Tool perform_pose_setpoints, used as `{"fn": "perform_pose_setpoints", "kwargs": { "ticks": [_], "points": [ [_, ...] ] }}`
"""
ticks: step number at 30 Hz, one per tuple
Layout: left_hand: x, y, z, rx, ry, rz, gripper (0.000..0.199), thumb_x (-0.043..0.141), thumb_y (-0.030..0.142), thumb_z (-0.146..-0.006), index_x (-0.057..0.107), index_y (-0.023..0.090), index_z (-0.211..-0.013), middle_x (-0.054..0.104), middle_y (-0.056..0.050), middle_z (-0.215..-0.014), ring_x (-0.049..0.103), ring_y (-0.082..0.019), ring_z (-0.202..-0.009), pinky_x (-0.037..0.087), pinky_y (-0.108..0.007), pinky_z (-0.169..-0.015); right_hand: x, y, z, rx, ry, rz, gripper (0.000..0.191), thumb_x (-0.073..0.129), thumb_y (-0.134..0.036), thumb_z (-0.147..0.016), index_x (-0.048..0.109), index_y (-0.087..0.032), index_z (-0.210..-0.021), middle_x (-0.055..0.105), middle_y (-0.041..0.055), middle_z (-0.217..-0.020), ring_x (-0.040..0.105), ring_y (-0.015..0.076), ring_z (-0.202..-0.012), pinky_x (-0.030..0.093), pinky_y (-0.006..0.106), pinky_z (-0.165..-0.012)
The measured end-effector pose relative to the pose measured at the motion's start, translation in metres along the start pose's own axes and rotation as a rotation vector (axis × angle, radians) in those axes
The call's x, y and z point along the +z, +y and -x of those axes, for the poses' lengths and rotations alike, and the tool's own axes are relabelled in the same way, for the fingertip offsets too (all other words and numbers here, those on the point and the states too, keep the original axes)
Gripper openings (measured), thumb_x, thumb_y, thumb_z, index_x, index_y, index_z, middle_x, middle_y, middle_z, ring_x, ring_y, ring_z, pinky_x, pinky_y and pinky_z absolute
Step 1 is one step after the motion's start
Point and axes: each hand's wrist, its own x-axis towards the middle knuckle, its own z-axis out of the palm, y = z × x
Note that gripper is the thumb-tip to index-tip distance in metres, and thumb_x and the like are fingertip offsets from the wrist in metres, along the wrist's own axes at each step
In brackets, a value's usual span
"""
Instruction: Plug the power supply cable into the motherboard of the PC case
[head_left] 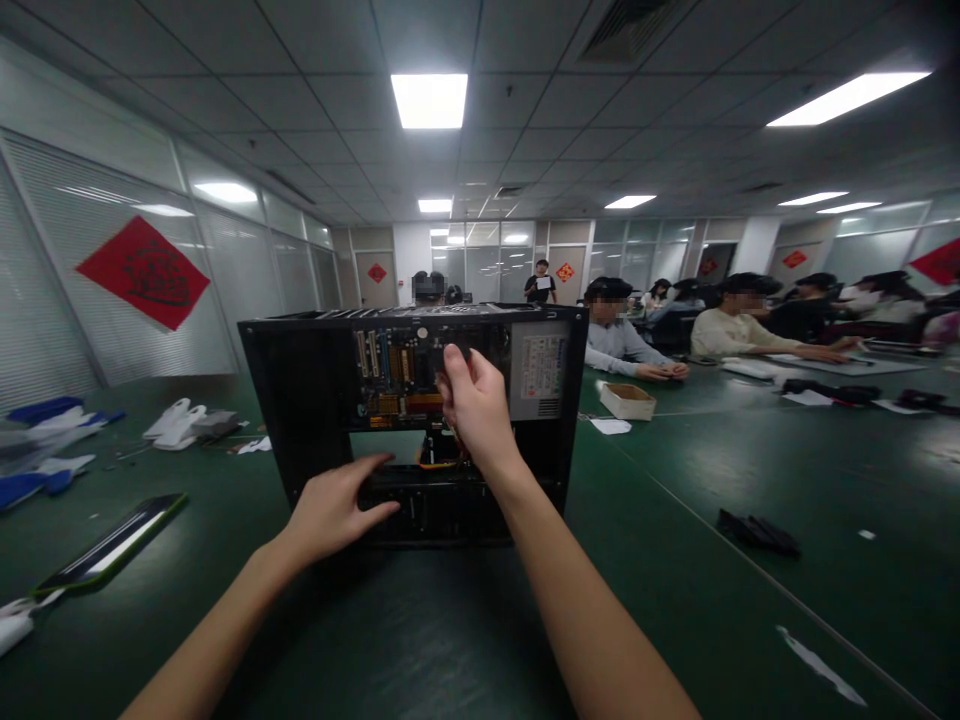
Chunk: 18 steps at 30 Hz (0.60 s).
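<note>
A black computer case (300, 400) stands upright on the green table right in front of me, its open side facing me. Inside its upper part sit a motherboard (386, 365) and, at the right, a silver power supply (537, 370) with a label. My right hand (476, 405) is closed in front of the motherboard, thumb uppermost. Its curled fingers hide what they grip; thin dark wires (459, 452) show just below them. My left hand (337, 505) reaches into the lower opening of the case with thumb and fingers apart, holding nothing.
At left lie a tablet-like device (112, 545) with a green edge, white plastic bags (176, 422) and blue-and-white packaging (45, 450). To the right are an open cardboard box (627, 400) and a black crumpled item (759, 532). Several people sit along the table; a person (540, 284) stands behind.
</note>
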Motion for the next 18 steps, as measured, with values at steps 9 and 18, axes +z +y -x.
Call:
{"fn": "perform_pose_setpoints", "kwargs": {
  "ticks": [9, 18],
  "points": [
    [-0.057, 0.091, -0.039, 0.176, -0.055, 0.629, 0.057, 0.069, 0.04, -0.084, 0.053, 0.021, -0.135, 0.068, -0.01, -0.121, 0.067, -0.023, -0.099, 0.054, -0.039, -0.094, -0.005, -0.031, 0.003, -0.069, -0.007, -0.021, 0.049, 0.055, -0.068, -0.084, 0.042, -0.022, -0.074, 0.044, -0.0085, -0.055, 0.037, 0.0044, -0.038, 0.027, 0.018, -0.035],
    [-0.095, 0.103, -0.055, 0.111, 0.013, 0.909, 0.037, 0.059, 0.049, -0.089, 0.07, 0.014, -0.088, 0.07, -0.005, -0.081, 0.066, -0.016, -0.066, 0.057, -0.027, -0.062, -0.017, -0.038, 0.003, -0.154, -0.083, 0.129, 0.045, 0.054, -0.063, -0.089, 0.051, -0.02, -0.074, 0.053, -0.0043, -0.061, 0.05, 0.0078, -0.048, 0.042, 0.02, -0.047]
  ]
}}
